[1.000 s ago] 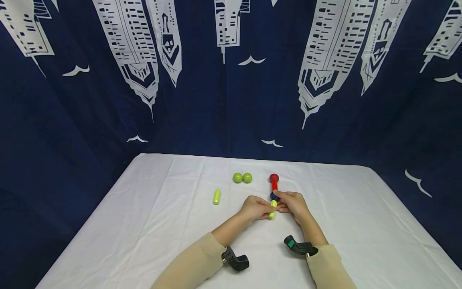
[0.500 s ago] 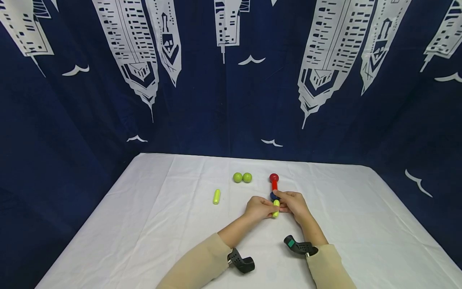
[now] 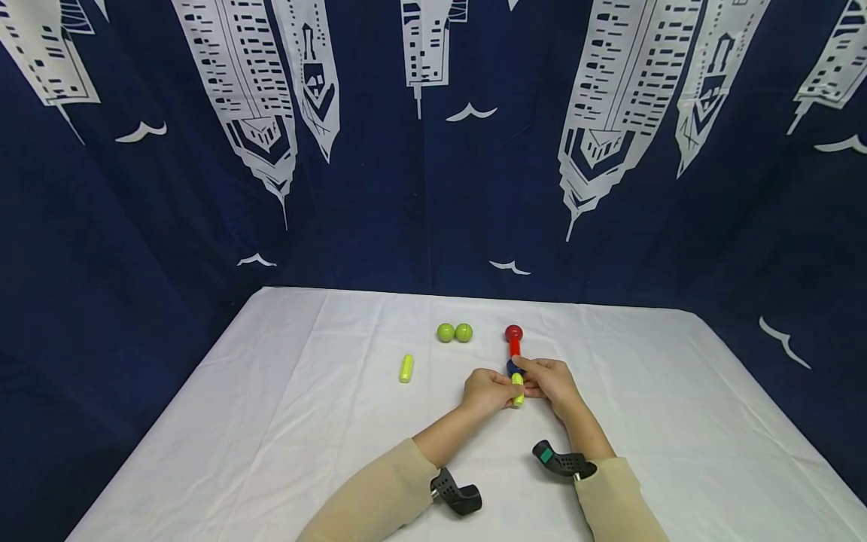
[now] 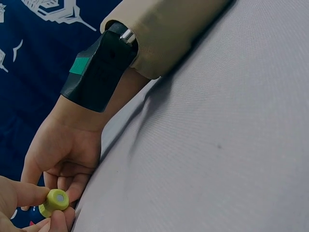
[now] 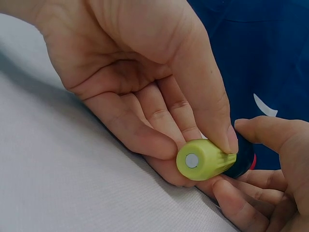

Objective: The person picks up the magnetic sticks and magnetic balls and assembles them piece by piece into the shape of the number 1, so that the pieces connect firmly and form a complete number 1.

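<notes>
My left hand [image 3: 482,390] pinches a yellow-green magnetic rod [image 3: 518,400] between thumb and fingers. In the right wrist view the rod's near end [image 5: 197,162] shows a grey disc, and its far end is right at a dark blue ball [image 5: 245,153]. My right hand [image 3: 554,380] holds this blue ball [image 3: 512,366], its thumb on top and fingers partly hidden underneath. Beyond the ball, a red rod [image 3: 515,347] leads to a red ball [image 3: 514,333]. These pieces form one line pointing away from me, with the yellow-green rod at the near end.
Two green balls [image 3: 454,333] sit side by side at the back of the white-covered table [image 3: 325,421]. A second yellow-green rod [image 3: 406,369] lies left of my hands. Behind the table hangs a dark blue curtain [image 3: 379,211] with white building prints.
My left hand has shifted a little to the right, bringing the yellow-green rod into line with the blue ball and up to it. My right hand has stayed in place.
</notes>
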`<state>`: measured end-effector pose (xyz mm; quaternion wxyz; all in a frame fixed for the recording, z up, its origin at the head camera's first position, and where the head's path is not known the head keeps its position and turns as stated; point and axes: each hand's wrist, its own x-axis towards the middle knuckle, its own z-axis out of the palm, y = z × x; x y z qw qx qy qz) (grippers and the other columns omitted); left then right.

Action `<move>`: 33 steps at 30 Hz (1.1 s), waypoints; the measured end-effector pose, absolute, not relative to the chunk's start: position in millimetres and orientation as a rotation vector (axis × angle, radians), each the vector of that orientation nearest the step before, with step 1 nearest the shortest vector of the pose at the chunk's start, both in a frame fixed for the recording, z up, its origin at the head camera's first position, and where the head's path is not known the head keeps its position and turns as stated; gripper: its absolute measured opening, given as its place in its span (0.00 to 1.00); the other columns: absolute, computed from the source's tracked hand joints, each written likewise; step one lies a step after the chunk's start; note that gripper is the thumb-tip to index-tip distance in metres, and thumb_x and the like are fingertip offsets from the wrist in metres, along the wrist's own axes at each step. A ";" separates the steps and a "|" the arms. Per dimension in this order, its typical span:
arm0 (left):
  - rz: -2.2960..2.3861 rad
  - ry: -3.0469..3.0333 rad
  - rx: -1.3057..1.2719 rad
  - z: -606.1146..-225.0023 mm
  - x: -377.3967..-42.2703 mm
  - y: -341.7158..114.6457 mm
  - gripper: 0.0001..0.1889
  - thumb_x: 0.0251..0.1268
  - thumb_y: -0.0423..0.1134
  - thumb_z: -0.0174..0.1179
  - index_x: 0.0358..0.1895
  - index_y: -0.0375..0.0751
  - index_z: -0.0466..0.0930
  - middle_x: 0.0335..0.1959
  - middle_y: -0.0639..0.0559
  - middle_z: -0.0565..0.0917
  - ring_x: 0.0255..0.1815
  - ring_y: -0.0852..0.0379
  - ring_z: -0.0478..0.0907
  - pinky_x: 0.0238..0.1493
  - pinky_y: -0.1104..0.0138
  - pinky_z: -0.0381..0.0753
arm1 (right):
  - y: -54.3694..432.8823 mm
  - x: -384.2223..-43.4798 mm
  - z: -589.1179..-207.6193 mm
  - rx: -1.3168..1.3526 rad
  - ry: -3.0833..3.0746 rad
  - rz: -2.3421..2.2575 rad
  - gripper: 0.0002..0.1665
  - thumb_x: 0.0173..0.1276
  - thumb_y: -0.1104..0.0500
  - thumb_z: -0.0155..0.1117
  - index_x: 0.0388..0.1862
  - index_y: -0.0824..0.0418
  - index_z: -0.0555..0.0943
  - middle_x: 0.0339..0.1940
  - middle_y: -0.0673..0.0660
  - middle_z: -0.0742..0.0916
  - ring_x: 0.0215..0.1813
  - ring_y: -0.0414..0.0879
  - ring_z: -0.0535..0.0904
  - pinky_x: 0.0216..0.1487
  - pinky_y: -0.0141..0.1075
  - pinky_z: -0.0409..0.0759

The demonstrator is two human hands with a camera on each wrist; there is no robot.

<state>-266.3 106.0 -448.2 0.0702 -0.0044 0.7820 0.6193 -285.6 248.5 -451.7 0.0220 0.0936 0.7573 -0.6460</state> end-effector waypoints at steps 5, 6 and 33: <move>1.870 2.353 -0.033 -449.0 -266.9 107.0 0.09 0.51 0.33 0.73 0.28 0.33 0.83 0.20 0.52 0.80 0.20 0.63 0.79 0.25 0.73 0.81 | 248.3 -285.6 -452.0 0.286 2.354 -1.997 0.28 0.67 0.51 0.67 0.46 0.79 0.78 0.20 0.51 0.82 0.19 0.36 0.80 0.25 0.27 0.80; 1.876 2.347 -0.036 -449.3 -267.1 107.1 0.09 0.51 0.33 0.73 0.28 0.33 0.83 0.20 0.52 0.80 0.20 0.63 0.79 0.26 0.73 0.81 | 248.3 -285.5 -451.9 0.285 2.357 -1.996 0.28 0.67 0.51 0.67 0.46 0.79 0.78 0.20 0.51 0.82 0.19 0.36 0.80 0.25 0.27 0.80; 1.975 2.267 0.007 -454.1 -265.7 103.3 0.08 0.53 0.34 0.72 0.28 0.32 0.84 0.19 0.52 0.82 0.20 0.64 0.78 0.25 0.74 0.79 | 245.4 -281.8 -451.2 0.324 2.429 -1.958 0.34 0.65 0.47 0.69 0.49 0.79 0.78 0.22 0.53 0.83 0.21 0.37 0.81 0.27 0.28 0.81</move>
